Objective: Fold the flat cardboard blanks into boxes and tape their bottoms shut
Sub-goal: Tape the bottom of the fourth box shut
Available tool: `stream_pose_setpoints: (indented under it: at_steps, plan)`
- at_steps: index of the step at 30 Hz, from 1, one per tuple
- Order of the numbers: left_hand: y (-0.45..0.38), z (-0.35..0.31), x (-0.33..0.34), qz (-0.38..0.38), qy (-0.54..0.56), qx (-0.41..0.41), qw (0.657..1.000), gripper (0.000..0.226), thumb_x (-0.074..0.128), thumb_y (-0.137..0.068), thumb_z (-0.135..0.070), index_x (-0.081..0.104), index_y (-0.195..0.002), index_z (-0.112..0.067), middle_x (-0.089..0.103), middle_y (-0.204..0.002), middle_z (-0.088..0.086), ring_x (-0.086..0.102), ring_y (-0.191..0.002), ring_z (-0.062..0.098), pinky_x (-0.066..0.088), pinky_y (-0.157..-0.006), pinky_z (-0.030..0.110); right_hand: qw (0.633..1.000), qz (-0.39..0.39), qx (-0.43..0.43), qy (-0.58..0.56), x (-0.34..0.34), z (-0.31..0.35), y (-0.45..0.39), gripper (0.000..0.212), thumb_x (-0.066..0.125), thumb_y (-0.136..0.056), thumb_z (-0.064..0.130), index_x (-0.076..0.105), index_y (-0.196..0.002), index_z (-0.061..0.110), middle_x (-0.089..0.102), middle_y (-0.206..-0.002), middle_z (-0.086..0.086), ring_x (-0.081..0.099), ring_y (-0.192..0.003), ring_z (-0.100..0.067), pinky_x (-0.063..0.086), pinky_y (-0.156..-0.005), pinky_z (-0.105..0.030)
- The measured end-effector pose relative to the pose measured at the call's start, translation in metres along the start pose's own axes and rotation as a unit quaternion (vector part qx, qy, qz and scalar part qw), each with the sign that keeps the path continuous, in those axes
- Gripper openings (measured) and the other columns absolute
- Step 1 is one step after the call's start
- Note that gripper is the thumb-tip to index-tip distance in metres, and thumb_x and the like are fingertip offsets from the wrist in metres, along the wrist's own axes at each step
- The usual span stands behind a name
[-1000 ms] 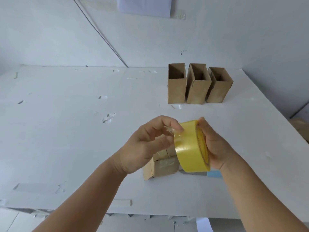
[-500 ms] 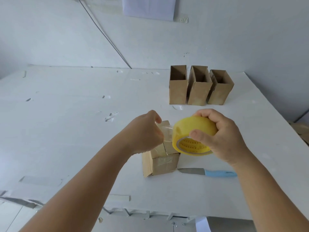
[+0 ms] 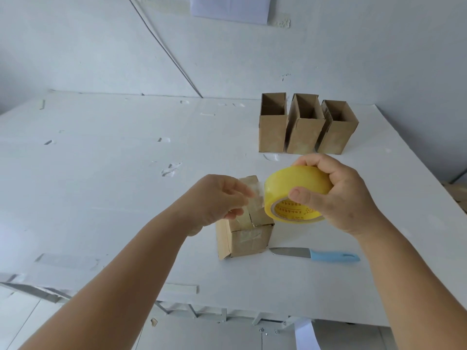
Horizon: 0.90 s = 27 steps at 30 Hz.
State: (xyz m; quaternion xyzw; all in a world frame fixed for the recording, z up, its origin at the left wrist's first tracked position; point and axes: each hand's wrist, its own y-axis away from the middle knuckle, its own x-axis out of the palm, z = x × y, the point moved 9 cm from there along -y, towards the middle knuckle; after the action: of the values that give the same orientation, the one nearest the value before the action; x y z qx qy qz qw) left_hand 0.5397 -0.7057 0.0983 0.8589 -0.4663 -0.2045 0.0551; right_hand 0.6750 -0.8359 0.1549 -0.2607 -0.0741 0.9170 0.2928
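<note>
Head view, hands [image 3: 338, 195] stretching tape [image 3: 298, 190] over box [image 3: 249, 238]

A white counter [image 3: 126, 198] meets pale walls [image 3: 75, 46], where a thin cable [image 3: 164, 46] runs diagonally beneath a taped paper sheet [image 3: 228, 7].

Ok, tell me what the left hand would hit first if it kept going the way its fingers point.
The left hand points right, pinching the pulled tape end. Straight on, it would probably meet the yellow tape roll held by the right hand. The box seems to lie below that line, though depth is unclear.
</note>
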Motion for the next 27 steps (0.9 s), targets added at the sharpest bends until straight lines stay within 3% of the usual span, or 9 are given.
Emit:
stream_pose_setpoints:
  at_steps: [4, 9, 13, 17, 21, 27]
  plan:
    - [0.001, 0.009, -0.002, -0.025, 0.048, -0.019, 0.998, 0.022, 0.068, -0.080, 0.001, 0.067, -0.100, -0.008, 0.067, -0.073, 0.009, 0.063, -0.066, 0.015, 0.059, -0.075, 0.028, 1.000, 0.002, -0.008, -0.001, 0.000, 0.003, -0.005, 0.044, 0.068, -0.051, 0.059, 0.060, -0.091, 0.043, 0.059, -0.087, 0.027, 0.055, -0.080, 0.009, 0.043, -0.059, -0.005]
    - [0.004, 0.021, -0.005, -0.052, 0.126, -0.051, 0.989, 0.002, 0.066, -0.085, -0.004, 0.067, -0.085, -0.005, 0.068, -0.077, 0.008, 0.063, -0.065, 0.013, 0.057, -0.071, 0.026, 1.000, 0.028, 0.002, 0.011, 0.003, -0.001, -0.010, 0.047, 0.067, -0.050, 0.062, 0.058, -0.093, 0.047, 0.057, -0.094, 0.017, 0.054, -0.079, 0.010, 0.045, -0.060, -0.007]
    - [0.000, 0.029, -0.003, -0.075, 0.163, -0.057, 0.982, 0.008, 0.062, -0.089, -0.009, 0.065, -0.082, -0.007, 0.068, -0.084, 0.008, 0.063, -0.075, 0.017, 0.057, -0.080, 0.032, 0.998, 0.050, 0.017, 0.023, 0.008, -0.010, -0.014, 0.044, 0.057, -0.061, 0.066, 0.059, -0.097, 0.041, 0.057, -0.090, 0.016, 0.053, -0.077, 0.006, 0.042, -0.062, -0.007]
    - [-0.002, 0.031, -0.004, -0.108, 0.141, -0.041, 0.983, 0.013, 0.060, -0.089, -0.009, 0.066, -0.080, -0.003, 0.066, -0.078, 0.008, 0.062, -0.068, 0.015, 0.058, -0.072, 0.029, 0.998, 0.046, 0.010, 0.033, 0.009, -0.015, -0.016, 0.028, 0.042, -0.087, 0.047, 0.063, -0.091, 0.029, 0.058, -0.077, 0.022, 0.050, -0.073, 0.005, 0.036, -0.063, -0.005]
    - [-0.003, 0.024, -0.010, -0.152, 0.077, -0.009, 0.985, 0.015, 0.057, -0.087, -0.004, 0.067, -0.076, 0.000, 0.064, -0.065, 0.004, 0.058, -0.055, 0.010, 0.056, -0.061, 0.025, 0.999, 0.035, 0.004, 0.038, 0.005, -0.019, -0.020, 0.019, 0.046, -0.086, 0.039, 0.064, -0.085, 0.032, 0.059, -0.079, 0.023, 0.050, -0.075, 0.005, 0.036, -0.063, -0.004]
    - [-0.001, 0.017, -0.019, -0.191, 0.011, 0.011, 0.981, 0.017, 0.058, -0.085, -0.007, 0.066, -0.070, -0.007, 0.066, -0.061, 0.001, 0.059, -0.056, 0.012, 0.056, -0.067, 0.034, 0.997, 0.037, -0.005, 0.075, 0.006, -0.021, -0.025, 0.016, 0.053, -0.082, 0.044, 0.064, -0.083, 0.033, 0.061, -0.082, 0.022, 0.052, -0.079, 0.002, 0.038, -0.065, -0.006]
